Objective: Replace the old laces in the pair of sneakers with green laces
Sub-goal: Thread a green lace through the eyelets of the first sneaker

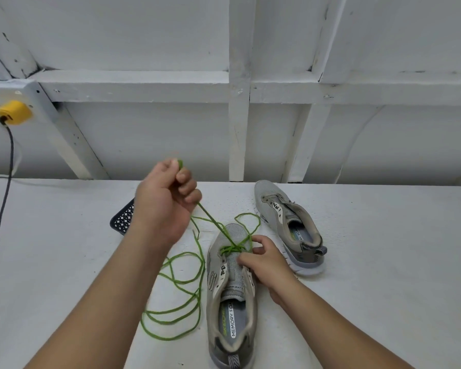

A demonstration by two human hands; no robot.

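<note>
Two bare forearms come in from the bottom edge, one on each side. No sleeve shows on either arm; both are uncovered from the lower edge right down to the wrist. The left hand (168,198) and the right hand (266,259) are bare too, with no gloves. No watch, strap or bracelet can be seen on either wrist, and no ring shows on the fingers (190,194) that are in view. The fingernails that can be seen are short and plain. Nothing of the person beyond the forearms and hands is in view: no shoulders, chest or clothing.
</note>
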